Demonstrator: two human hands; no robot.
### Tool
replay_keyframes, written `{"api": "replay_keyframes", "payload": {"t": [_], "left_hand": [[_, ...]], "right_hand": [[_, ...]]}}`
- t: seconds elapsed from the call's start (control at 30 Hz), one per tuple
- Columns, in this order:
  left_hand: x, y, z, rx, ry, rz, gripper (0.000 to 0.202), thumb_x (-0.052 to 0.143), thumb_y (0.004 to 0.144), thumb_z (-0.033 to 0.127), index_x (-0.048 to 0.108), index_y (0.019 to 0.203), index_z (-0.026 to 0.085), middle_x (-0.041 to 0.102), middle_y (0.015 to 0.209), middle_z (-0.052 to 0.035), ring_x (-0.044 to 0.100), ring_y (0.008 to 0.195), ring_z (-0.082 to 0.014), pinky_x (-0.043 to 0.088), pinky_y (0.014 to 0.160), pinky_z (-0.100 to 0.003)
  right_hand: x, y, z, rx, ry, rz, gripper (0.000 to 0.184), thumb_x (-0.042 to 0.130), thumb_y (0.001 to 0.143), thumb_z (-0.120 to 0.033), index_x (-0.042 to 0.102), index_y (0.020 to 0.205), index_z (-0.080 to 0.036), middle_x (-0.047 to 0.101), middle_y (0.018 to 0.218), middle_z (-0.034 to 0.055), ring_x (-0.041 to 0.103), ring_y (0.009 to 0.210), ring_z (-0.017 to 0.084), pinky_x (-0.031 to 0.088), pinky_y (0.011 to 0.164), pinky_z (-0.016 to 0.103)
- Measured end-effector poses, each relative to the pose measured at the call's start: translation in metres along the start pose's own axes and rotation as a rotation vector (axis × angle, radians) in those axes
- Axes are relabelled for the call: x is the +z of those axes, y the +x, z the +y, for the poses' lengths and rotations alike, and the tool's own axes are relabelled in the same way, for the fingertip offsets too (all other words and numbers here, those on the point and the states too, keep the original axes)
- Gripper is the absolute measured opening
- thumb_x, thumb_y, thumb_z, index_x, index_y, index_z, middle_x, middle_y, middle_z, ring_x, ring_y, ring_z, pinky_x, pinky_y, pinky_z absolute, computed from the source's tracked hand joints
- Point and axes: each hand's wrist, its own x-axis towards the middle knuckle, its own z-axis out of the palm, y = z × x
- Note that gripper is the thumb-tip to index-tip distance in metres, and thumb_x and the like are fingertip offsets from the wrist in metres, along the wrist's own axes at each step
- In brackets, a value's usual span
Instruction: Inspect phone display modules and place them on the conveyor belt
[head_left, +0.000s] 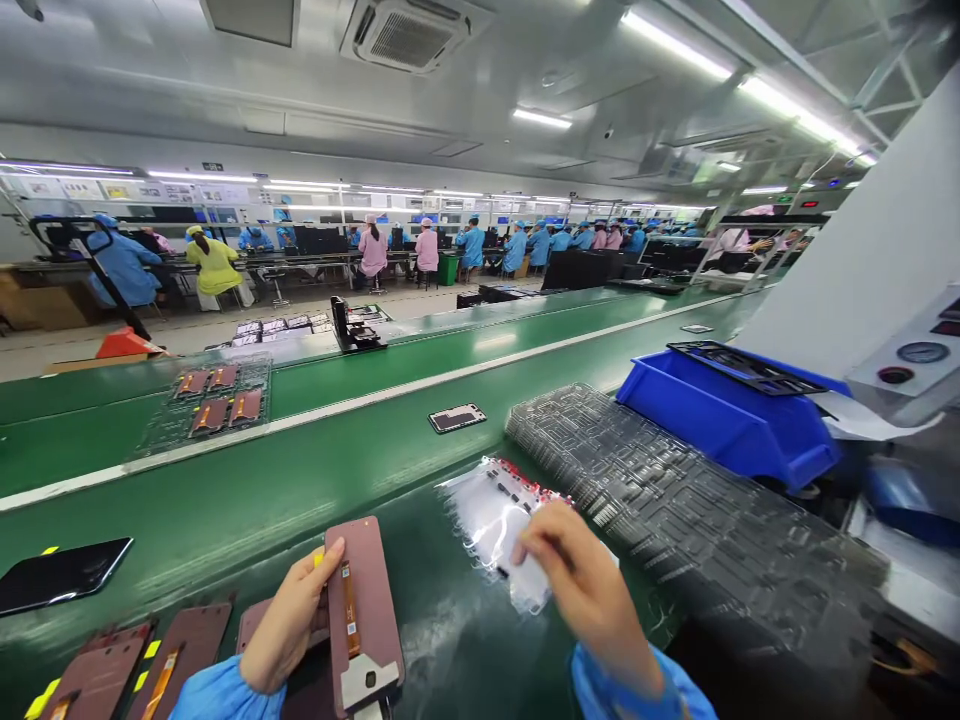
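My left hand (298,612) grips the left edge of a brown phone display panel (379,590), its thumb on the face. An orange flex cable (349,610) runs down the panel to a silvery plate at its lower end. My right hand (574,580) is over a pile of glossy white sheets (491,525) with red and black tabs. Its fingers are curled together in a pinch; whatever they may hold is hidden. More brown display panels (97,675) with yellow tabs lie at the lower left, below a black phone screen (64,572).
A stack of clear plastic trays (697,510) stands to the right, beside a blue bin (720,415) with black frames on top. A phone frame (457,417) lies on the green conveyor belt (360,455). Farther left is a clear tray (255,375) of brown panels. Several co-workers sit beyond.
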Motion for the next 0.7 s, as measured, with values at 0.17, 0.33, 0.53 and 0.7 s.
{"api": "replay_keyframes", "payload": {"t": [0.17, 0.33, 0.53, 0.7], "left_hand": [[-0.002, -0.013, 0.010, 0.007, -0.096, -0.083, 0.039, 0.079, 0.069, 0.050, 0.062, 0.083, 0.017, 0.073, 0.070, -0.0007, 0.070, 0.062, -0.0171, 0.057, 0.061, -0.027], [0.013, -0.019, 0.026, 0.022, -0.178, -0.087, 0.030, 0.075, 0.077, 0.037, 0.063, 0.095, 0.017, 0.076, 0.081, -0.0027, 0.071, 0.067, -0.0174, 0.059, 0.062, -0.028], [0.036, -0.002, 0.034, 0.067, -0.132, -0.187, 0.023, 0.062, 0.087, 0.035, 0.063, 0.101, 0.017, 0.075, 0.084, -0.0045, 0.071, 0.068, -0.0176, 0.060, 0.065, -0.031], [0.065, 0.017, 0.037, 0.105, -0.101, -0.304, 0.028, 0.069, 0.082, 0.039, 0.066, 0.096, 0.014, 0.074, 0.085, -0.0055, 0.070, 0.075, -0.0158, 0.057, 0.073, -0.027]], "right_hand": [[-0.030, 0.028, 0.097, 0.350, -0.122, 0.044, 0.032, 0.050, 0.093, -0.049, 0.060, 0.086, -0.019, 0.063, 0.072, 0.0022, 0.062, 0.066, 0.018, 0.052, 0.066, 0.032], [-0.027, 0.017, 0.165, 0.513, -0.219, 0.105, 0.022, 0.062, 0.092, -0.037, 0.062, 0.084, -0.016, 0.064, 0.089, 0.0016, 0.061, 0.083, 0.018, 0.049, 0.081, 0.038], [-0.014, 0.018, 0.150, 0.578, -0.001, 0.149, 0.040, 0.070, 0.079, -0.051, 0.063, 0.099, -0.018, 0.055, 0.120, 0.0146, 0.044, 0.119, 0.034, 0.033, 0.102, 0.051], [0.041, 0.017, 0.094, 0.642, 0.514, -0.178, 0.071, 0.056, 0.063, -0.087, 0.067, 0.078, -0.018, 0.067, 0.096, 0.0132, 0.062, 0.088, 0.031, 0.049, 0.083, 0.045]]}}
